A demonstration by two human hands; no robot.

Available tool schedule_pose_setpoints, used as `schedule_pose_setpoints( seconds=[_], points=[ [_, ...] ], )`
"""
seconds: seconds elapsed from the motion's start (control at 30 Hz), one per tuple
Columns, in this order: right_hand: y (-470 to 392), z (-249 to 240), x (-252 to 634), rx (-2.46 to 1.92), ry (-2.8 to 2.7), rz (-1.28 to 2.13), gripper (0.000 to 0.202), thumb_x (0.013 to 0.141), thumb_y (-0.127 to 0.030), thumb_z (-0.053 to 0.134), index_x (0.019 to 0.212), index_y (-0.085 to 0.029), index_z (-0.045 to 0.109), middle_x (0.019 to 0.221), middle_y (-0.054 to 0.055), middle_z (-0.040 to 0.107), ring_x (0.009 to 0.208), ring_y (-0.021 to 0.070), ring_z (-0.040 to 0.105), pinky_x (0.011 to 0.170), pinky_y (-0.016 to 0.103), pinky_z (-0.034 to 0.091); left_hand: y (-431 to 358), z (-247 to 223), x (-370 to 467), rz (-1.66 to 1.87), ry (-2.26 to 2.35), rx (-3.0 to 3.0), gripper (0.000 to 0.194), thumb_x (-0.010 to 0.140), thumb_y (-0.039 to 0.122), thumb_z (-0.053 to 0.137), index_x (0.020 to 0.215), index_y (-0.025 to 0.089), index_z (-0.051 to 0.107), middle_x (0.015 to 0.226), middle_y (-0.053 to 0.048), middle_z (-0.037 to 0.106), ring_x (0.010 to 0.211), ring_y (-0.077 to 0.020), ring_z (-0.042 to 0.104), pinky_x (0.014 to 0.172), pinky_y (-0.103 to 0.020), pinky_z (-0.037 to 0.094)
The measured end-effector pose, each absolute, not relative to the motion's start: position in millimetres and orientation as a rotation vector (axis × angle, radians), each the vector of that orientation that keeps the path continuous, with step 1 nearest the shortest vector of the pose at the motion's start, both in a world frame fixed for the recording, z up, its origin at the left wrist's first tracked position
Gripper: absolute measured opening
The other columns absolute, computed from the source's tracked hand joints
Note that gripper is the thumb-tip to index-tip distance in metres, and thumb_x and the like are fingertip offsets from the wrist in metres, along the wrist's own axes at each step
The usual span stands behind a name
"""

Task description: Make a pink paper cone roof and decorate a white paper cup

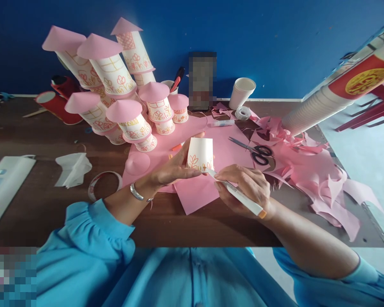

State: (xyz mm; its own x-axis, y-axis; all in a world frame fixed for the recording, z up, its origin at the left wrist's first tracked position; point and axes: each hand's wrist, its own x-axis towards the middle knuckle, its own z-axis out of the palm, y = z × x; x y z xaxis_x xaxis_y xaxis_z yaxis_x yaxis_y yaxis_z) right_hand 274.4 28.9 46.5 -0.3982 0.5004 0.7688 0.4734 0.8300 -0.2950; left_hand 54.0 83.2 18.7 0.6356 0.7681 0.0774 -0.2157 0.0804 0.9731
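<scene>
My left hand (176,166) is wrapped round a small white paper cup (200,153) with red and yellow flowers drawn along its lower part. In my right hand (248,189) is a white marker (243,198) with an orange end, its tip touching the cup near the drawn edge. Under my hands lies a pink paper sheet (222,147), with a smaller pink piece (195,198) nearer me. Beyond my left hand stand decorated paper-cup towers (113,72) with pink cone roofs.
Scissors (257,151), a glue stick (222,123) and a tape roll (242,113) lie right of the middle. Pink scraps (310,166) cover the right side below a cup stack (323,104). A larger tape roll (105,185) and a power strip (6,183) are at left.
</scene>
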Motion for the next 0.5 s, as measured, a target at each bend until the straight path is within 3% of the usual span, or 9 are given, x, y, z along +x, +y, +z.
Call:
schedule_pose_setpoints(
  seconds=[0.2,0.5],
  points=[
    [27.9,46.2,275.1,-0.759,-2.056,-0.012,0.013,0.094,-0.011,0.065,0.101,-0.022,0.061,0.076,-0.001,0.073,0.06,0.014,0.07,0.053,0.024,0.054,82.8,20.4,54.1,0.768,0.553,1.3,0.101,0.082,0.031,0.084,0.166,0.038,0.029,0.129,-0.01,0.066,0.115,-0.0295,0.063,0.096,-0.043,0.054],
    [27.7,47.7,274.4,-0.765,-2.061,-0.026,0.013,0.093,-0.01,0.065,0.099,-0.021,0.062,0.075,-0.001,0.073,0.06,0.0144,0.07,0.052,0.025,0.053,84.4,15.9,53.2,0.778,0.552,1.332,0.107,0.08,0.036,0.085,0.167,0.039,0.024,0.131,-0.01,0.064,0.114,-0.0287,0.061,0.096,-0.045,0.052]
  ],
)
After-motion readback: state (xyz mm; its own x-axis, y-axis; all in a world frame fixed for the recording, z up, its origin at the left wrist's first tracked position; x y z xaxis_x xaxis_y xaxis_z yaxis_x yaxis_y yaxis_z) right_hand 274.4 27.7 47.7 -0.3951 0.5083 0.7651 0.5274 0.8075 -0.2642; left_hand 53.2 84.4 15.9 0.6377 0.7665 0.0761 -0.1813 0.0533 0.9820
